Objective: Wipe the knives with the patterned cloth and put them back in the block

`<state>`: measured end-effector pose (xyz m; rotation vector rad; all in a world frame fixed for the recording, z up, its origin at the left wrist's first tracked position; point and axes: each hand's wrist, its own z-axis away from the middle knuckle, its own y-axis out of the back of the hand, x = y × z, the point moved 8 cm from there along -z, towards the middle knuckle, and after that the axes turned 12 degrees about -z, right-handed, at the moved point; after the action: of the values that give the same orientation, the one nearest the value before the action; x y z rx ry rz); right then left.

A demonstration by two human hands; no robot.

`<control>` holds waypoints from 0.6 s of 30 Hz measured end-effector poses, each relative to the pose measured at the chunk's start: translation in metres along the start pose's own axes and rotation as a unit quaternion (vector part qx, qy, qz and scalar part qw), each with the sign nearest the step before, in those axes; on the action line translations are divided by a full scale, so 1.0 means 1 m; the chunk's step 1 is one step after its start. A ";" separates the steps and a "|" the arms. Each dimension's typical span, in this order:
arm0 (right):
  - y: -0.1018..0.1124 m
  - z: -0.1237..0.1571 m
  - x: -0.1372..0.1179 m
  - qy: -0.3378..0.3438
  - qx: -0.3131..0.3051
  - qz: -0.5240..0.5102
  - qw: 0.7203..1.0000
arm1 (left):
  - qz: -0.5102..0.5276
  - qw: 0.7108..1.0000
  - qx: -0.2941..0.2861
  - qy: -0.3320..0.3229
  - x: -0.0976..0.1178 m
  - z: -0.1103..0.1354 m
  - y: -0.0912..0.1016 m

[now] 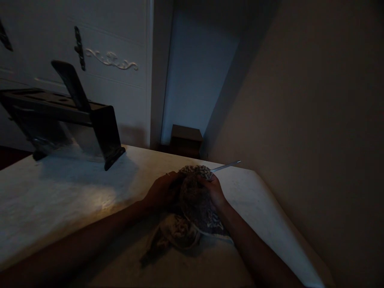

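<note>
Left hand and right hand clasp a patterned cloth, lower centre of frame | slim metal utensil juts rightward from cloth | pale worktop beneath | black knife block stands at frame left

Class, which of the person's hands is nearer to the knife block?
Left. The left hand holds the cloth, apart from and to the right of the knife block; the right hand, on the cloth's right side, is farther away.

In dim light, I make out a pale table, a white door with scrollwork beyond it, and a brownish wall on my right.
</note>
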<state>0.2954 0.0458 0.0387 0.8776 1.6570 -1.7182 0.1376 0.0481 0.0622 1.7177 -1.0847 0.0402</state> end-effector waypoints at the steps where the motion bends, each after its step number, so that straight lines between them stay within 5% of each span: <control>1: 0.001 0.000 -0.002 0.015 0.012 0.008 1.000 | -0.014 1.000 0.000 -0.001 0.000 0.001 0.000; 13: 0.003 0.007 -0.011 0.060 0.092 0.019 0.994 | -0.210 0.973 -0.007 -0.098 0.011 -0.002 0.009; 18: 0.009 0.005 -0.019 0.066 0.104 0.022 0.992 | -0.269 0.960 -0.020 -0.075 0.015 -0.006 0.014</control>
<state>0.3141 0.0403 0.0484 1.1380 1.5479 -1.8613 0.1395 0.0426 0.0832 1.9493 -0.6856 -0.4581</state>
